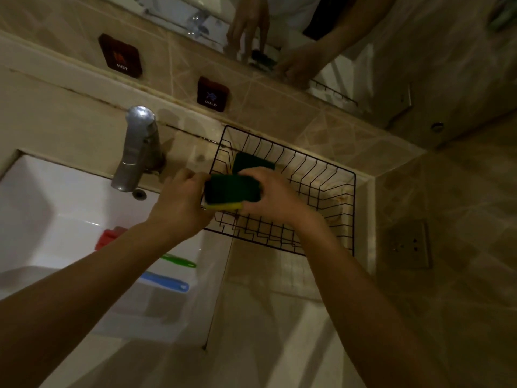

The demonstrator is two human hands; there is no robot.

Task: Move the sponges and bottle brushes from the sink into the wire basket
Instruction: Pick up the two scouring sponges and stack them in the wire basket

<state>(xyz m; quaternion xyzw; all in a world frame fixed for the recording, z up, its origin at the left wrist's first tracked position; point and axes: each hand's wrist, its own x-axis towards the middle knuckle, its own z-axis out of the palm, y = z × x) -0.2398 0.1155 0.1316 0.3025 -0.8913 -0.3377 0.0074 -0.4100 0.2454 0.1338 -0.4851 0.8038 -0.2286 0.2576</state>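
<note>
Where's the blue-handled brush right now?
The blue-handled brush lies in the white sink, lower left in the head view, just below the green-handled brush and under the left forearm.

wire basket [330, 175] on beige countertop [268, 275]

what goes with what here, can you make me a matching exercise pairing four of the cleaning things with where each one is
Things:
1. sponge with yellow underside
2. dark green sponge
3. blue-handled brush
4. tap

Places:
A. lying in the sink
B. already in the wire basket
C. standing behind the sink
D. held between both hands

Pairs: 1-D, 2-B, 3-A, 4-C
</note>
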